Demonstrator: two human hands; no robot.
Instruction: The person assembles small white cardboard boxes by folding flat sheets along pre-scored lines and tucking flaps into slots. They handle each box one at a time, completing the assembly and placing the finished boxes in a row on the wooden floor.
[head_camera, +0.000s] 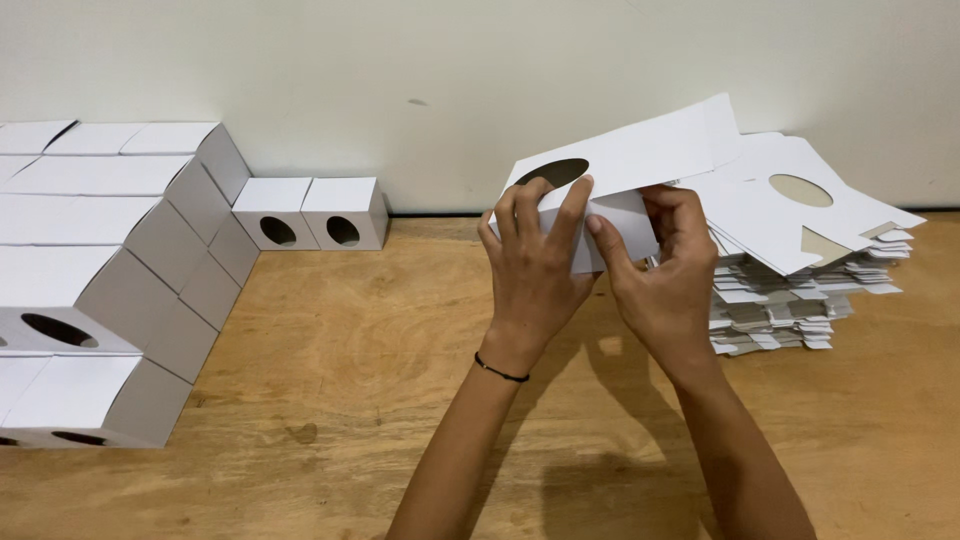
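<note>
A flat white cardboard box blank (640, 155) with an oval cut-out is held up above the wooden table (350, 350), partly folded. My left hand (530, 270) grips its left part, fingers over the edge beside the oval hole. My right hand (665, 265) pinches a folded flap at its lower middle. A thin black band circles my left wrist. Just right of my hands lies a stack of flat white blanks (790, 260), the top ones fanned out and showing an oval hole.
Several folded white boxes (90, 270) with oval holes are stacked at the left. Two more folded boxes (310, 212) stand against the pale wall (450, 70) at the back.
</note>
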